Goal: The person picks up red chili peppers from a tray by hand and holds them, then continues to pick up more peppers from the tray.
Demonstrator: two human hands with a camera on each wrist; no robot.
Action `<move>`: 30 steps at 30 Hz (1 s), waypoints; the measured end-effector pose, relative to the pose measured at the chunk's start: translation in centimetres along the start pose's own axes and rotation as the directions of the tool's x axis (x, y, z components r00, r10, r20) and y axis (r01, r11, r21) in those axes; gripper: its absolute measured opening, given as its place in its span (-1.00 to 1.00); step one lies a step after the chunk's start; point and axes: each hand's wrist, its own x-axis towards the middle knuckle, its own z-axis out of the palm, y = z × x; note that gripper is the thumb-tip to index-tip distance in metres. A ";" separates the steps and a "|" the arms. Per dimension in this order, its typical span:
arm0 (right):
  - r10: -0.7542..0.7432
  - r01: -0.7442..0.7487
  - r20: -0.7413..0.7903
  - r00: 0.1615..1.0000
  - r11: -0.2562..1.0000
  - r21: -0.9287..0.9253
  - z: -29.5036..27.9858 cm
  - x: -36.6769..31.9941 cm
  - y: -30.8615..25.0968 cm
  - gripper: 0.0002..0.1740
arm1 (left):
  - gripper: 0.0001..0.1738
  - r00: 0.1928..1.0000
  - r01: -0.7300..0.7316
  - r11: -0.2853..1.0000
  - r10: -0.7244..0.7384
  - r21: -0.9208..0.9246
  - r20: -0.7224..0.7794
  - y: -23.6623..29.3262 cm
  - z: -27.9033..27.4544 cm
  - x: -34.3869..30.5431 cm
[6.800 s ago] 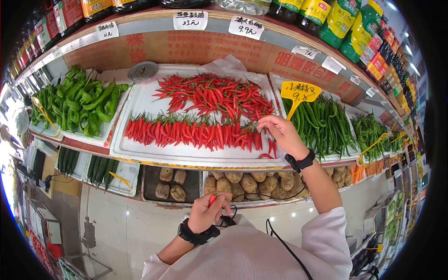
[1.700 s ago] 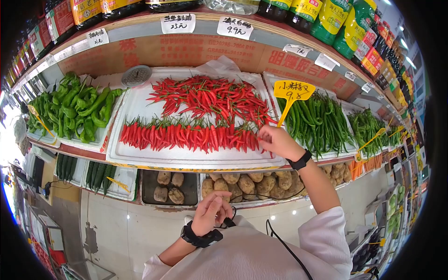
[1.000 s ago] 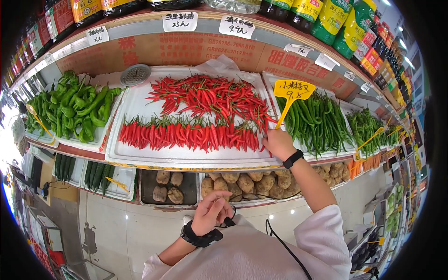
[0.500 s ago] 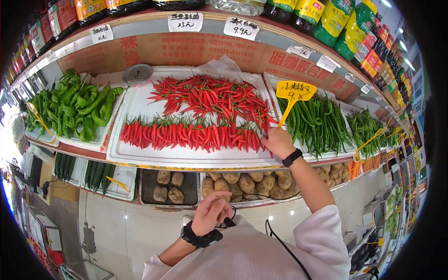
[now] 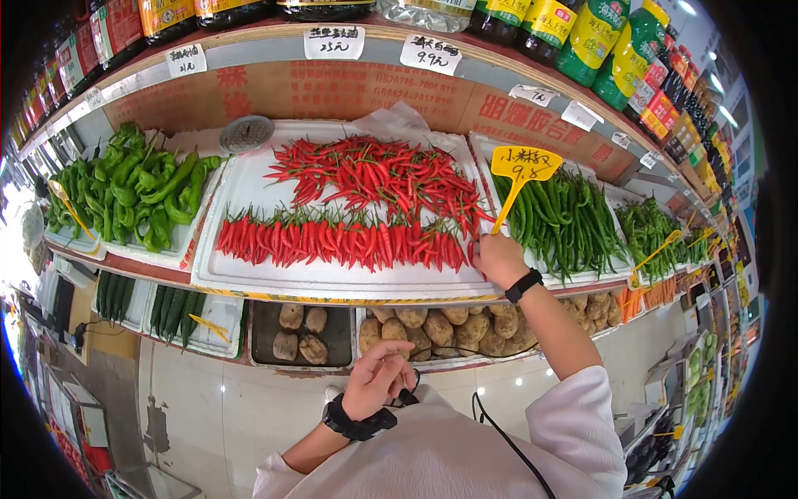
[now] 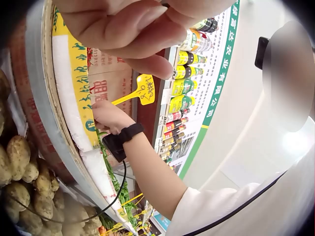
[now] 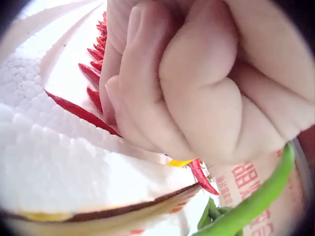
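Observation:
In the head view my right hand [image 5: 500, 259] is at the right end of a row of red chilies [image 5: 332, 241] on a white foam tray [image 5: 274, 282]. Its curled fingers pinch a red chili [image 7: 81, 112], whose tip sticks out below the hand [image 7: 182, 83] in the right wrist view; the rest is hidden. A looser heap of red chilies [image 5: 382, 175] lies behind the row. My left hand [image 5: 372, 384] hangs in front of the shelf, loosely curled, with nothing visible in its fingers [image 6: 133, 29].
A yellow price sign [image 5: 525, 163] stands just behind my right hand. Green chilies [image 5: 561, 216] lie to the right, green peppers [image 5: 137, 187] to the left. A metal dish [image 5: 247, 134] sits at the tray's back left. Potatoes [image 5: 465, 328] fill the shelf below; bottles [image 5: 594, 37] line the one above.
The red chili seen in my left hand in the oldest frame is gone from it. My right hand has come down and closed at the row's right end, where it has barely moved lately.

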 end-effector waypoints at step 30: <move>0.130 -0.138 0.072 0.989 0.984 0.112 1.3 0.0 0.4 -0.64 | -0.70 1.000 -0.015 0.996 0.015 -0.087 -0.003 1.0 -5.3 -5.0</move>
